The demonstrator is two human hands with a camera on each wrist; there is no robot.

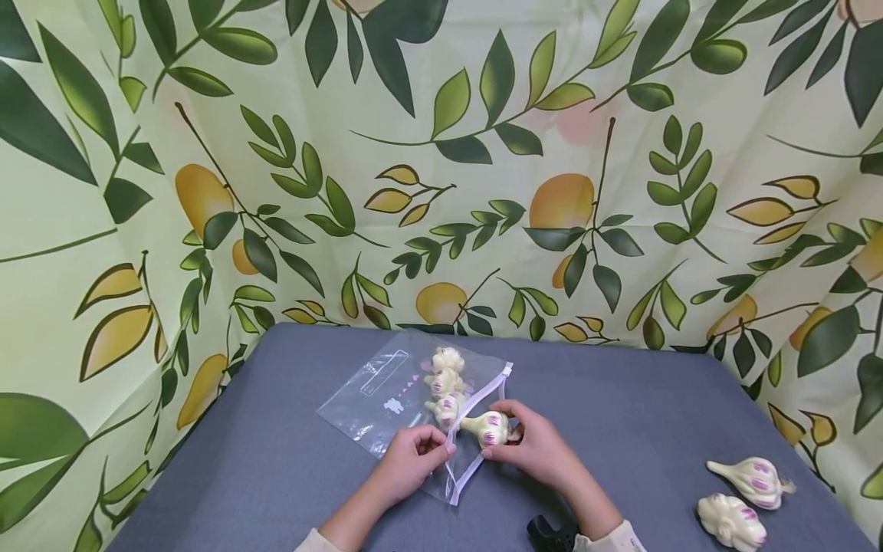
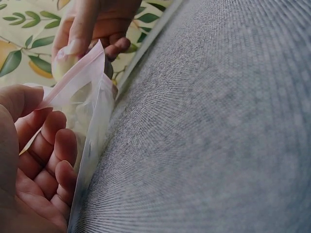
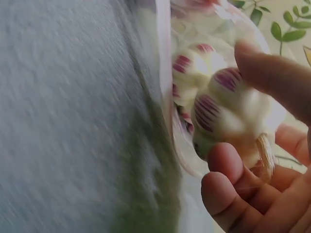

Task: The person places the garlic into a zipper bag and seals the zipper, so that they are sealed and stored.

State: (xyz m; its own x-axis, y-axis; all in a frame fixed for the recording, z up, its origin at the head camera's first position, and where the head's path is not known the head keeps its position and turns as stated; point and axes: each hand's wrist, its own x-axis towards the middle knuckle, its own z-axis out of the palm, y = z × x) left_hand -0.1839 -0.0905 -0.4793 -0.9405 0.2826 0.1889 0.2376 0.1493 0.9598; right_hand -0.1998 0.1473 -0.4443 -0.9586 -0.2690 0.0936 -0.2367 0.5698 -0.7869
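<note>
A clear zip bag (image 1: 375,383) with a pale pink zip edge lies on the table, its mouth spread toward the right. My left hand (image 1: 414,458) pinches the bag's near edge between thumb and fingers; the left wrist view shows that pinch at the pink strip (image 2: 77,80). In my right hand (image 1: 538,445) is a garlic bulb (image 1: 493,429) with purple streaks, its stem pointing into the bag's mouth. The right wrist view shows this garlic bulb (image 3: 233,104) gripped by thumb and fingers, root tuft outward. Several garlic bulbs (image 1: 447,383) sit in a row inside the bag.
Two more garlic items lie at the table's right: a long-stemmed bulb (image 1: 755,481) and a knobbly bulb (image 1: 731,521). A black object (image 1: 548,533) shows beside the right wrist. Leaf-and-fruit patterned cloth (image 1: 441,230) hangs behind the grey table (image 1: 621,414) and at its sides.
</note>
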